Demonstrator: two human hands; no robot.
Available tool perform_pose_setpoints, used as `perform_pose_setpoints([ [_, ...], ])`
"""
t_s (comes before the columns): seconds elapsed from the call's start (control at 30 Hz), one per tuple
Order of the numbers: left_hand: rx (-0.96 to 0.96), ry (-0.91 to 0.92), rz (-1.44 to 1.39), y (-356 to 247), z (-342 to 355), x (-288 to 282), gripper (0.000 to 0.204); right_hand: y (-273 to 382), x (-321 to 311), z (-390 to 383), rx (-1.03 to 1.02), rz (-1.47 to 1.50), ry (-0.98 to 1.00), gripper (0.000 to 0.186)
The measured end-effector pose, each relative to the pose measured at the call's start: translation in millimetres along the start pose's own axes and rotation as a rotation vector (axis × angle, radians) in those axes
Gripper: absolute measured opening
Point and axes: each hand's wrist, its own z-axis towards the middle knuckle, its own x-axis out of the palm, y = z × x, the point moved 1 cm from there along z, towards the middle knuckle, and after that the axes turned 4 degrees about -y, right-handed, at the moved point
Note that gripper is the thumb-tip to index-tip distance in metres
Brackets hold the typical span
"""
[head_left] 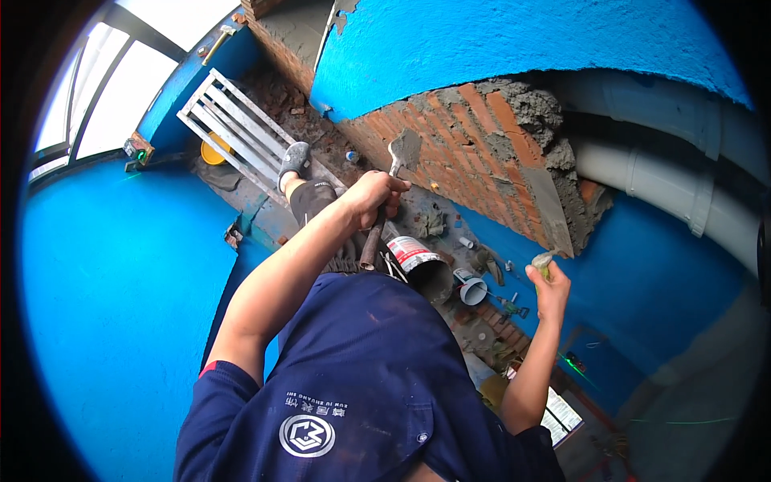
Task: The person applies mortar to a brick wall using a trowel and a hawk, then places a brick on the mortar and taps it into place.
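My left hand [376,199] is closed around the handle of a trowel [407,149]. Grey mortar coats its blade, which points up toward the brickwork; the handle's end sticks out below my fist. Farther right, my right hand [551,287] pinches a small pale, greenish-yellow thing [543,263] whose kind I cannot make out. It is close to the lower corner of the exposed brick wall [450,145]. A smooth strip of grey mortar [548,207] runs along that wall's edge, with rough mortar [574,193] beside it.
My foot in a grey clog [295,159] stands on a slatted white bench [245,128]. Below are a mortar-stained bucket [414,254], a smaller white bucket [472,291] and a green drill [512,307]. Large white pipes [642,181] pass at the right. A laser level [139,150] sits by the window.
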Motion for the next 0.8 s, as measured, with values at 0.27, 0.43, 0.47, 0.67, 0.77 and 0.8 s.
perform_pose_setpoints([
  [0.27, -0.012, 0.042, 0.042, 12.1, 9.6, -1.0, 0.007, -10.0, 22.3, 2.4, -0.153, -0.079, -0.042, 0.024],
  [0.43, -0.039, -0.002, 0.074, 15.0, 0.8, -11.0, 0.014, -12.4, 16.8, 16.0, -0.173, -0.092, -0.023, 0.023],
  [0.47, -0.061, 0.001, 0.062, 14.5, -1.3, -12.7, 0.017, -18.4, 13.1, 12.9, -0.175, -0.086, -0.023, 0.023],
  [0.67, -0.062, 0.010, 0.028, 13.5, -2.5, -21.2, 0.014, -37.5, -4.9, -22.0, -0.210, -0.105, -0.235, 0.025],
  [0.77, 0.008, 0.005, 0.105, 10.3, -2.9, -19.7, 0.017, -23.5, -14.0, -21.5, -0.286, -0.054, -0.383, 0.025],
  [0.8, 0.017, 0.024, 0.142, 8.6, -1.8, -21.4, 0.019, -10.3, -16.6, -21.6, -0.258, -0.003, -0.384, 0.024],
])
